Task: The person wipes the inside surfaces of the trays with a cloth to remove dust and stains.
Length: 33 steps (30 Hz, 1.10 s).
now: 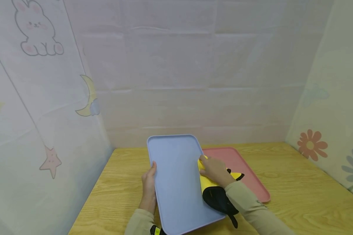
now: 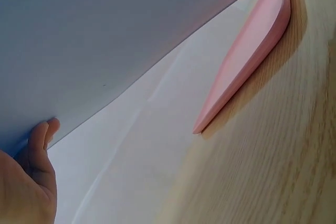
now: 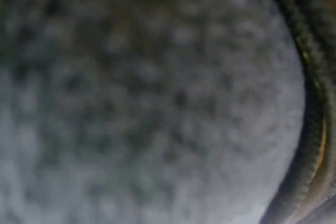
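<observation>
My left hand [image 1: 148, 186] grips the left edge of a light blue tray [image 1: 176, 176], thumb along its rim. The tray is tilted up over the table, its face towards me; the left wrist view shows its underside [image 2: 105, 40] and the fingers [image 2: 39, 150] at its edge. At the tray's right side my right hand [image 1: 216, 170] holds a yellow-and-black cloth piece [image 1: 219, 197] with a rounded black end and a small black strap hanging down. The cloth overlaps the tray's right edge. Blurred dark grey fabric [image 3: 157, 103] with black trim fills the right wrist view.
A pink tray [image 1: 250, 176] lies flat on the wooden table [image 1: 305, 195], behind and right of the blue one, partly covered by it and the right arm. Printed cloth walls [image 1: 176, 81] stand behind and at both sides.
</observation>
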Each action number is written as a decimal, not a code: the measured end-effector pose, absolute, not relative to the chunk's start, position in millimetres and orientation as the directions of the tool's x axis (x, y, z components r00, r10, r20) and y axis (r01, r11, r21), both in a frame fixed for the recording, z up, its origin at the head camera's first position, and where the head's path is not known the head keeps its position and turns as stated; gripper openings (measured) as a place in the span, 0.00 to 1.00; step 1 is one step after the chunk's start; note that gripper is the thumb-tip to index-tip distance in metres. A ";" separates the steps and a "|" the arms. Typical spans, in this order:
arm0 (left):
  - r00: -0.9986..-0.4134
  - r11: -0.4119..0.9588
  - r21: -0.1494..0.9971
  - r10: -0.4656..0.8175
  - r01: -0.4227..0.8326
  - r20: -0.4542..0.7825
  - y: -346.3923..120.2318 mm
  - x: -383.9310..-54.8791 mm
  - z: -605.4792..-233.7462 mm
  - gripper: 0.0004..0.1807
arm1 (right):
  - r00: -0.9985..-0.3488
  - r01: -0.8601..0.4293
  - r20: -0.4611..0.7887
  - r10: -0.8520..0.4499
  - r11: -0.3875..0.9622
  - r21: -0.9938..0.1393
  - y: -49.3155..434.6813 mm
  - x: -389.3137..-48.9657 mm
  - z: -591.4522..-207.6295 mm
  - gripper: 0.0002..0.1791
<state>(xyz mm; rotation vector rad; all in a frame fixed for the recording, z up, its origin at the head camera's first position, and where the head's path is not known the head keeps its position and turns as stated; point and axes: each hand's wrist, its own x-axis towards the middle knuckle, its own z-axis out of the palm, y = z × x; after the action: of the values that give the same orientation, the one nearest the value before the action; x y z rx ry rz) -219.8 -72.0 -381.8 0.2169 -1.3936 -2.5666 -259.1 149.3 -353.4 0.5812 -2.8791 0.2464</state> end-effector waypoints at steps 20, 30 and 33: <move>-0.983 -0.537 0.837 -0.184 0.103 0.003 -68.0 -217.7 -380.8 0.16 | -0.760 -0.606 0.332 -0.558 0.793 -0.056 130.8 -245.8 -365.9 0.19; -0.980 -0.531 0.843 -0.199 0.083 -0.029 -63.1 -216.5 -379.2 0.17 | -0.731 -0.654 0.315 -0.606 0.753 -0.070 97.0 -227.6 -357.6 0.19; -0.977 -0.523 0.848 -0.212 0.089 -0.028 -61.6 -216.8 -379.7 0.17 | -0.697 -0.683 0.342 -0.630 0.729 -0.048 87.1 -222.7 -356.4 0.19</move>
<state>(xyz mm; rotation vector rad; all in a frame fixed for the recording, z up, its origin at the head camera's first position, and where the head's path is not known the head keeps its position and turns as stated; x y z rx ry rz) -216.8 -61.6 -379.7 0.1903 -1.4323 -2.5930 -222.7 87.1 -356.4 1.0268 -2.6302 0.2464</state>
